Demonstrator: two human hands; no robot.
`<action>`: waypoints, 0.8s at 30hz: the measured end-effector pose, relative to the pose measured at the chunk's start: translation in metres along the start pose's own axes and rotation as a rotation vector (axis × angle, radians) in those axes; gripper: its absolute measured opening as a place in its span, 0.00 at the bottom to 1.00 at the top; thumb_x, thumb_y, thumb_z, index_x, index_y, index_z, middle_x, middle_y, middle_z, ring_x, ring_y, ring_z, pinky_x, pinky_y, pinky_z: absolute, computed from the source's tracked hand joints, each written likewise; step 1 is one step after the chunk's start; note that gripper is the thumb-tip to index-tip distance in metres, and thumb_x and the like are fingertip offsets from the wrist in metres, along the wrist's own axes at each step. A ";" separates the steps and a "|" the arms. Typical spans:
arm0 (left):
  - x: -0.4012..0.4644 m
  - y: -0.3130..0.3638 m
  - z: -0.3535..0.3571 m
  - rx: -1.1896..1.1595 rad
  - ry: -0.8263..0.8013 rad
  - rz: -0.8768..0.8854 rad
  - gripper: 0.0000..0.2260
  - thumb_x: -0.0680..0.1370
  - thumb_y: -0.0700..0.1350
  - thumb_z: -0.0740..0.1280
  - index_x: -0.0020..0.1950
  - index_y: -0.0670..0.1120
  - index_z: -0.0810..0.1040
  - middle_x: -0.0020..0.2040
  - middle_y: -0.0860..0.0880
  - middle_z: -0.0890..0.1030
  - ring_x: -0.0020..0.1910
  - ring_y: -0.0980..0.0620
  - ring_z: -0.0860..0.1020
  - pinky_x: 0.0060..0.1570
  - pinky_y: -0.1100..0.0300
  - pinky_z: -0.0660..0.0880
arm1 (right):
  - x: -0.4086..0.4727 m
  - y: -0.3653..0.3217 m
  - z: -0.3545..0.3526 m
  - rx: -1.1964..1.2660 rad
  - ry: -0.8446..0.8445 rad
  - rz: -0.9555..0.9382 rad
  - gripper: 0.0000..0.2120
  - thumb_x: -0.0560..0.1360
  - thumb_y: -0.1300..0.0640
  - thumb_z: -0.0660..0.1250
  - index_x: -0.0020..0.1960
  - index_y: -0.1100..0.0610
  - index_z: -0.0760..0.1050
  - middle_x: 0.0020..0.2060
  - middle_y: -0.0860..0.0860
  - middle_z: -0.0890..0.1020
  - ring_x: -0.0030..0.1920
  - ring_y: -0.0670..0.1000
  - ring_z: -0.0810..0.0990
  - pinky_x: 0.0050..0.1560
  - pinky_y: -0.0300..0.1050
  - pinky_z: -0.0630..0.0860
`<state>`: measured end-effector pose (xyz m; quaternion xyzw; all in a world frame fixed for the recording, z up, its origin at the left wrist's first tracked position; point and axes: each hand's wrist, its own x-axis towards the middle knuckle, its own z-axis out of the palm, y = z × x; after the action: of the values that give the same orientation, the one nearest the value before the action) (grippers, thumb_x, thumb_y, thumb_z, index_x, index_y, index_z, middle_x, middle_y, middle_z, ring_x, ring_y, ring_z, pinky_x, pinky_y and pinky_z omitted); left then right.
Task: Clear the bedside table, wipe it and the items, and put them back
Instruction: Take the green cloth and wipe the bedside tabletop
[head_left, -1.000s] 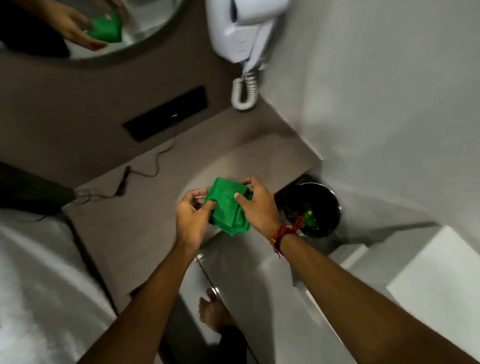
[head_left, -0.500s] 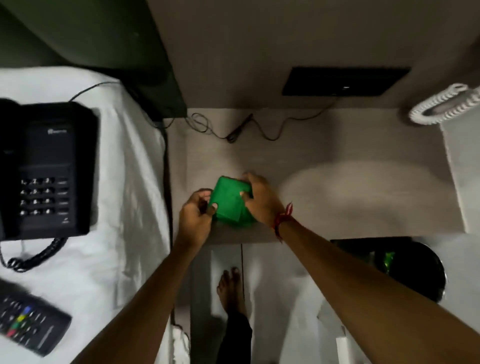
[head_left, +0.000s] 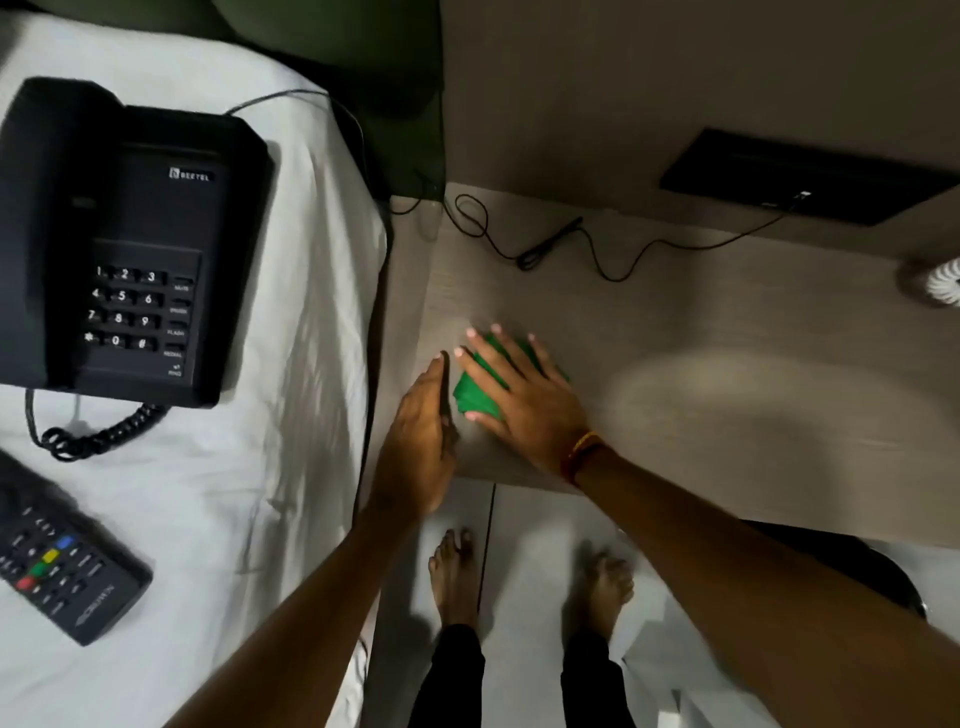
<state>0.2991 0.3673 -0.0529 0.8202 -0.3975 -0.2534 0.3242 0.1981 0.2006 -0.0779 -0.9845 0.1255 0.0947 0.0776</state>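
I'm at the wiping step: my right hand (head_left: 524, 400) lies flat, fingers spread wide, pressing the folded green cloth (head_left: 475, 392) onto the bedside table (head_left: 727, 395) near its left front corner — a press, not a grasp. My left hand (head_left: 423, 431) sits just beside the cloth, fingers straight and together, edge-on to the tabletop, gripping nothing. The top is cleared apart from a thin black cable (head_left: 550, 244) at the back. The telephone (head_left: 119, 244) and the remote control (head_left: 57, 566) wait on the white bed sheet (head_left: 270, 467), well apart from the table. Next, I judge, comes sweeping the cloth rightward across the surface, steering around that cable. A dark bin (head_left: 883, 577) shows under the table's front edge — its contents I cannot make out.
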 end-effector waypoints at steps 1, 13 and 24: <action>0.000 0.000 0.002 0.022 0.017 0.018 0.29 0.81 0.35 0.62 0.82 0.39 0.59 0.81 0.43 0.65 0.80 0.47 0.64 0.78 0.48 0.66 | 0.010 0.012 -0.003 -0.007 0.010 0.008 0.38 0.79 0.36 0.58 0.83 0.49 0.48 0.83 0.52 0.53 0.83 0.58 0.51 0.80 0.65 0.53; 0.011 0.020 0.059 0.536 0.074 -0.123 0.28 0.85 0.53 0.55 0.84 0.45 0.54 0.84 0.40 0.55 0.83 0.41 0.54 0.80 0.42 0.55 | -0.026 0.063 0.004 0.051 0.137 0.070 0.27 0.81 0.38 0.56 0.77 0.48 0.64 0.82 0.52 0.57 0.83 0.58 0.53 0.79 0.65 0.54; 0.028 0.058 0.111 0.683 0.051 -0.066 0.30 0.86 0.57 0.48 0.84 0.41 0.50 0.84 0.41 0.51 0.84 0.43 0.50 0.81 0.41 0.51 | -0.039 0.176 -0.009 -0.038 0.134 0.086 0.29 0.80 0.36 0.54 0.77 0.48 0.65 0.82 0.52 0.59 0.82 0.58 0.55 0.79 0.65 0.55</action>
<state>0.2116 0.2808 -0.0883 0.8998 -0.4246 -0.0954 0.0323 0.1168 0.0395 -0.0838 -0.9836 0.1707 0.0341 0.0464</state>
